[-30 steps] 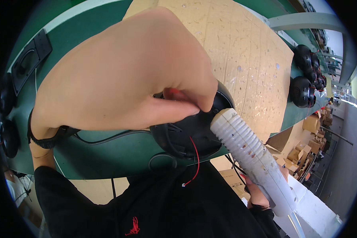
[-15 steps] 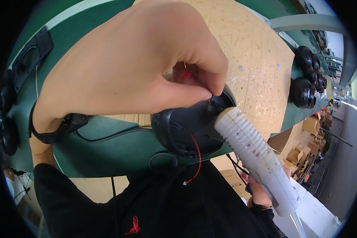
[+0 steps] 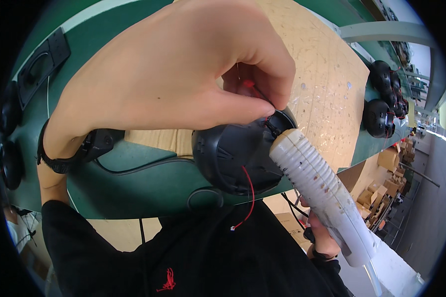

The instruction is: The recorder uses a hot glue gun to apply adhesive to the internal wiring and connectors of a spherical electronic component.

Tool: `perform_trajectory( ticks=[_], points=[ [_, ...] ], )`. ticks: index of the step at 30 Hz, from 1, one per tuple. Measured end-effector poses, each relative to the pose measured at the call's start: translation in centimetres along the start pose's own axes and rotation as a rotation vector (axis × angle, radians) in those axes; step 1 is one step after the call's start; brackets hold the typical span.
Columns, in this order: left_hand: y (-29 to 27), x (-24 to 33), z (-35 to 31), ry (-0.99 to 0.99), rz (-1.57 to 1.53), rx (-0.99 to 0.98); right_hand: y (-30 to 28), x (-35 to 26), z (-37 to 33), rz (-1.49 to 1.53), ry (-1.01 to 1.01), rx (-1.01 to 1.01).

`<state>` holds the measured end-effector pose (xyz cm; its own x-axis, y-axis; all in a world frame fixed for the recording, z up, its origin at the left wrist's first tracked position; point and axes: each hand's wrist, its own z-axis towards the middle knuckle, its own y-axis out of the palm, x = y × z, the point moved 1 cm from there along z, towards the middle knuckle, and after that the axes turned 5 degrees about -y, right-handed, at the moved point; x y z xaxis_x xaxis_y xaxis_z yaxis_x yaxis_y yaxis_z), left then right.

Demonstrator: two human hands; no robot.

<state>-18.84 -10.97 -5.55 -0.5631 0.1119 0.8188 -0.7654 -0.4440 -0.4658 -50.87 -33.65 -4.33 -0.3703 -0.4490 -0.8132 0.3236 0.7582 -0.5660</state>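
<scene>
A round black plastic housing [image 3: 228,158] sits at the table's near edge. My left hand [image 3: 183,74] is above it, thumb and forefinger pinched on a thin wire [image 3: 258,91], dark with a red part inside the curled fingers. Below the pinch, the wire meets a small dark part in the housing. My right hand [image 3: 323,240] grips a white hot glue gun [image 3: 324,193], mostly hidden behind it. The gun's tan nozzle end is close to that dark part, near my left fingertips. From the housing a red wire [image 3: 252,190] with a small white plug hangs over the edge.
Cardboard [image 3: 327,94] covers part of the green table [image 3: 134,198]. A black cable [image 3: 139,169] runs left of the housing. Several similar black housings [image 3: 379,119] stand at the far right. A black frame-like panel [image 3: 42,64] and more dark round parts lie left.
My left hand has moved slightly right and up, still pinching, and more of the wire shows. The housing has shifted slightly right. The glue gun stays close to it.
</scene>
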Motion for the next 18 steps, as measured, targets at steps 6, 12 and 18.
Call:
perform_trajectory(
  ticks=[6,12,18],
  points=[
    [0.0,-0.1,-0.4,-0.015,-0.005,-0.003,0.8,0.1,0.5,0.019,-0.095,-0.062],
    [0.3,0.0,-0.2,-0.013,-0.026,-0.006,2.2,-1.4,0.8,0.069,-0.08,-0.06],
    [0.3,-0.2,-0.2,-0.009,-0.017,0.015,1.2,-0.6,0.7,-0.199,-0.172,-0.198]
  ],
)
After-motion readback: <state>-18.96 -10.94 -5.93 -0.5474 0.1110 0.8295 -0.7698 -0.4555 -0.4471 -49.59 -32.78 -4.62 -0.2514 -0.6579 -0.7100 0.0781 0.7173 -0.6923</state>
